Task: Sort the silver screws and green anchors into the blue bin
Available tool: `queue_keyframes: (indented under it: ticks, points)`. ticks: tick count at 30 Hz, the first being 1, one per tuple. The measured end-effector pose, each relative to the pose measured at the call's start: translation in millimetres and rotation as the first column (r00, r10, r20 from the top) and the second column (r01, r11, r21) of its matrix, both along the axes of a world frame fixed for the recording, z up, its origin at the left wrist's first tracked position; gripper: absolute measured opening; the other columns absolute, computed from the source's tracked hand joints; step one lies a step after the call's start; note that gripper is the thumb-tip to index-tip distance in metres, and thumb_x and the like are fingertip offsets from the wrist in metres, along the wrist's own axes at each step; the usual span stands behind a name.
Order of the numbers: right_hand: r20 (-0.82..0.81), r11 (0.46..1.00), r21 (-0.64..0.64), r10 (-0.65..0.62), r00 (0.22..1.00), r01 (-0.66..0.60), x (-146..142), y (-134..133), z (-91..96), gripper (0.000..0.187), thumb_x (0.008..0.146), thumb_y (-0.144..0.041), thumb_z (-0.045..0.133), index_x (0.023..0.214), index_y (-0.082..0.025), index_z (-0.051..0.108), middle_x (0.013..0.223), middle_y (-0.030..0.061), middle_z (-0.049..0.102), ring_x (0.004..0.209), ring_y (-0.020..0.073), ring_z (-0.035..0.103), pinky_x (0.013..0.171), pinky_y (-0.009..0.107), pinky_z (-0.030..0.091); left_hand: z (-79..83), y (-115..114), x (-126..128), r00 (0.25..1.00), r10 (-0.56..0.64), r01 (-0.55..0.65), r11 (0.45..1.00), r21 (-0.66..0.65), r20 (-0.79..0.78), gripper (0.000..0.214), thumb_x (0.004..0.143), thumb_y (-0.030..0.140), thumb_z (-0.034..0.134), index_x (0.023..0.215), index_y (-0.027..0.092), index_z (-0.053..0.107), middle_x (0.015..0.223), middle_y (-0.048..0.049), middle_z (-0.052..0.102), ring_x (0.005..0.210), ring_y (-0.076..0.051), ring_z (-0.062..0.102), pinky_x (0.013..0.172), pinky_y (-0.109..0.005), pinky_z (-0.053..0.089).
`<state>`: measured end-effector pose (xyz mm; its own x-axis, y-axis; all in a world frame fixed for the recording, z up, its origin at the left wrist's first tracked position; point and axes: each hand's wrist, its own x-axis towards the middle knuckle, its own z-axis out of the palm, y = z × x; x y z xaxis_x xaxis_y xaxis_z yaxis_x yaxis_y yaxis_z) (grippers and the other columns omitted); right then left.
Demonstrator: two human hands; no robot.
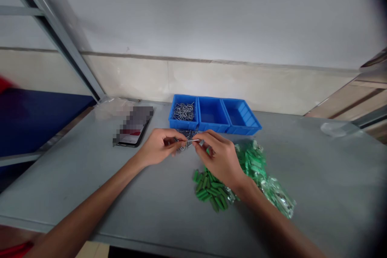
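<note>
My left hand (159, 146) and my right hand (218, 157) meet over the grey table (90, 177), both pinched on a thin metal screw (193, 140) held level between them. My right fingers also press a small grey piece at the screw's right end. A loose heap of screws (186, 134) lies on the table just behind my hands. Green plastic wall plugs (210, 191) are piled under my right wrist, next to a torn clear bag of more green plugs (256, 165).
A blue three-compartment tray (213, 115) stands at the back; its left compartment holds screws (183, 111). A dark phone (133, 127) lies at the back left, a clear plastic bag (113, 107) behind it. Another clear bag (334, 129) lies far right. A grey metal frame (60, 36) rises left.
</note>
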<state>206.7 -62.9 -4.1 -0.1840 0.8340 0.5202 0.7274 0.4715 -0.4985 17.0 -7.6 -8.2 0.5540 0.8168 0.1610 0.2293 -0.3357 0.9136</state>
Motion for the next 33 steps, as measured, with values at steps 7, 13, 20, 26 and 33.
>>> queue_keyframes:
  ticks: [7, 13, 20, 26, 33]
  points:
    - [-0.382, 0.973, -0.214, -0.002, 0.924, -0.086, -1.8, 0.3, 4.4, 0.017, 0.084, -0.02, 0.055, 0.091, -0.02, 0.07, 0.076, 0.0017, 0.068, 0.054, 0.0104, 0.06, 0.049, 0.023, 0.047, 4.3, 0.7, -1.5, 0.999, 0.013, -0.012, 1.0, 0.013, -0.036, 0.02, 0.084, 0.03, 0.062, 0.086, 0.012, 0.07, 0.062, -0.0008, 0.059, 0.05, -0.009, 0.052, 0.05, -0.02, 0.041]
    - [-0.606, 0.934, -0.304, -0.038, 0.794, -0.188, -2.7, 0.4, 4.5, 0.018, 0.081, -0.022, 0.059, 0.092, -0.016, 0.072, 0.062, 0.0021, 0.067, 0.046, 0.011, 0.058, 0.041, 0.023, 0.044, 3.4, 3.2, -4.7, 0.997, 0.055, -0.054, 0.998, 0.024, -0.057, 0.026, 0.082, 0.038, 0.064, 0.08, 0.012, 0.068, 0.056, 0.0001, 0.057, 0.049, -0.009, 0.051, 0.048, -0.02, 0.039]
    - [-0.651, 0.917, -0.336, -0.062, 0.757, -0.214, -1.1, 2.8, 5.8, 0.017, 0.079, -0.024, 0.062, 0.089, -0.018, 0.073, 0.063, 0.002, 0.067, 0.046, 0.0101, 0.057, 0.038, 0.021, 0.043, 2.9, 3.2, -5.1, 0.996, 0.075, -0.075, 0.997, 0.011, -0.042, 0.027, 0.081, 0.039, 0.066, 0.076, 0.012, 0.066, 0.052, 0.0013, 0.056, 0.047, -0.008, 0.05, 0.047, -0.018, 0.036]
    - [-0.658, 0.917, -0.346, -0.086, 0.748, -0.199, 0.1, 5.2, 5.3, 0.017, 0.078, -0.025, 0.063, 0.089, -0.019, 0.074, 0.064, 0.0022, 0.069, 0.045, 0.01, 0.057, 0.039, 0.022, 0.043, 5.5, 1.9, -4.7, 0.998, 0.055, -0.056, 0.998, -0.023, -0.027, 0.022, 0.081, 0.034, 0.065, 0.079, 0.012, 0.067, 0.057, 0.0006, 0.056, 0.049, -0.008, 0.051, 0.048, -0.019, 0.038]
    - [-0.71, 0.902, -0.379, -0.141, 0.69, -0.206, 1.1, 5.6, 6.8, 0.013, 0.075, -0.026, 0.068, 0.084, -0.018, 0.074, 0.056, 0.0012, 0.067, 0.044, 0.0112, 0.057, 0.039, 0.023, 0.044, 9.8, 1.9, -4.3, 0.999, 0.039, -0.039, 0.998, -0.043, 0.004, 0.016, 0.082, 0.027, 0.063, 0.081, 0.011, 0.067, 0.068, -0.0008, 0.059, 0.05, -0.007, 0.053, 0.048, -0.019, 0.04]
